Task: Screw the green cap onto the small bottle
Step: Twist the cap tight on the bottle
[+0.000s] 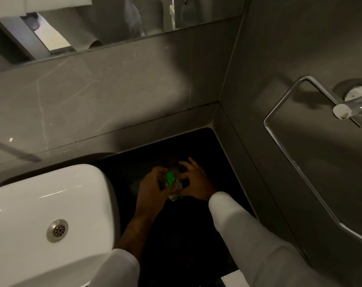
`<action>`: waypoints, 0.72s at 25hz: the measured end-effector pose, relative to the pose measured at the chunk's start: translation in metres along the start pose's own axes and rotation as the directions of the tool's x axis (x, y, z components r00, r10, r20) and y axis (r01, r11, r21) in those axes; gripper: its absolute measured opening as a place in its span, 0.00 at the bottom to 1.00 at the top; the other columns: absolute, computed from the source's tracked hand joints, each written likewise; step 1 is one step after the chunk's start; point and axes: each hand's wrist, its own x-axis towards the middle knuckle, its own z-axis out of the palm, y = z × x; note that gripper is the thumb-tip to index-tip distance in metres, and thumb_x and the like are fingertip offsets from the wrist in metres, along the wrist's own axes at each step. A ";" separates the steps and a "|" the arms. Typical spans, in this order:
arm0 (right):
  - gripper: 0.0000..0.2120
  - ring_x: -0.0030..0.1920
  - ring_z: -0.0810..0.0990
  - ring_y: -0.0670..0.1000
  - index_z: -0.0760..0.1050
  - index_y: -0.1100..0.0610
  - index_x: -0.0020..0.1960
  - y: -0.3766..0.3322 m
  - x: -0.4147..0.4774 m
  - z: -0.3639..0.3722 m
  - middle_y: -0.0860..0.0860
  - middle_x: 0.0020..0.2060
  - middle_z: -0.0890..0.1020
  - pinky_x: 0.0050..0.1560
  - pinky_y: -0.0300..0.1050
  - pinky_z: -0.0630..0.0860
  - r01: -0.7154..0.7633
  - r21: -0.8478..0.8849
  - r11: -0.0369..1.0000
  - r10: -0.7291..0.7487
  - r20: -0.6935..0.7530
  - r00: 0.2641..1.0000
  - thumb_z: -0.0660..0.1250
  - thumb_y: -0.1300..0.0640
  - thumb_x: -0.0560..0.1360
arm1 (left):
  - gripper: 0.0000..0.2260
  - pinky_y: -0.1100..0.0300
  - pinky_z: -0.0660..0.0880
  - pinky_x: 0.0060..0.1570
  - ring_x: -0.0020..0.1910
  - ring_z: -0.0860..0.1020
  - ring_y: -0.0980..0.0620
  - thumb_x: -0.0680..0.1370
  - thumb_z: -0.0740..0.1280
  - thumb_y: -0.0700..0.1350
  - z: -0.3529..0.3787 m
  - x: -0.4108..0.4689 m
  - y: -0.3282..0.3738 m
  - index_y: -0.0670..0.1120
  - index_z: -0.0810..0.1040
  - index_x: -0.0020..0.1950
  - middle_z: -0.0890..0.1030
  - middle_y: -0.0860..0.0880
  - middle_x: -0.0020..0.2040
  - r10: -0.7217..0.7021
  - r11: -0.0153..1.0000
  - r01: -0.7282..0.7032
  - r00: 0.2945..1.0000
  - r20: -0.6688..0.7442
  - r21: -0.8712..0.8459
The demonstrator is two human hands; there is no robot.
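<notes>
Fingers (155, 172) of the left hand (150, 185) are curled around the bottle (175, 192), which is held over the dark surface (196, 235) between the two hands. Only a small part of the bottle is seen, pale and blurred, below the cap (170, 178). The green cap is seen at the bottle's top, just beside the left fingers; whether it is seated on the neck or merely held against it cannot be told. The right hand (193, 183) is placed on the other side of the bottle, its thumb and forefinger bent toward the cap and bottle while the other fingers are spread and raised. Whether those fingers actually pinch anything cannot be told, since the spot is dim and smeared.

Nearest the camera, both forearms are covered by white sleeves (248, 245), the left one pushed up so that the bare forearm is shown. To the left, a white basin (31, 204) with a metal drain (57, 230) is set just beside the dark surface. Behind the hands, the surface is bounded by grey marbled wall tiles (93, 96), which meet in a corner. On the right wall a chrome towel ring (300, 131) is mounted. Farthest off, along the top, a mirror (114, 23) is fixed above the tiles, and white clothing is reflected in it.
</notes>
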 end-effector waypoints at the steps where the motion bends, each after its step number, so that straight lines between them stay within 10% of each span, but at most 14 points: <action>1: 0.25 0.86 0.51 0.56 0.86 0.55 0.57 0.001 0.000 0.001 0.49 0.84 0.60 0.83 0.60 0.58 -0.007 -0.014 1.000 0.007 0.005 1.000 0.83 0.45 0.64 | 0.19 0.59 0.80 0.52 0.54 0.81 0.56 0.73 0.76 0.45 0.000 0.000 -0.001 0.53 0.76 0.62 0.82 0.54 0.56 0.025 0.999 -0.025 1.000 0.002 -0.025; 13: 0.32 0.86 0.51 0.55 0.84 0.53 0.64 0.005 0.006 0.001 0.49 0.84 0.59 0.83 0.58 0.60 -0.039 0.005 0.999 0.039 0.023 0.999 0.83 0.43 0.63 | 0.33 0.65 0.77 0.60 0.64 0.77 0.64 0.75 0.74 0.40 0.005 -0.006 -0.004 0.54 0.65 0.76 0.76 0.68 0.65 -0.016 0.940 0.052 0.994 0.109 -0.337; 18: 0.38 0.85 0.53 0.56 0.80 0.52 0.70 0.001 0.006 0.001 0.50 0.84 0.57 0.83 0.58 0.60 -0.062 -0.016 0.998 0.063 0.040 0.997 0.83 0.41 0.63 | 0.30 0.68 0.79 0.52 0.56 0.81 0.64 0.73 0.77 0.44 0.002 -0.001 -0.003 0.69 0.68 0.65 0.82 0.64 0.56 -0.065 0.977 0.066 0.998 0.012 -0.203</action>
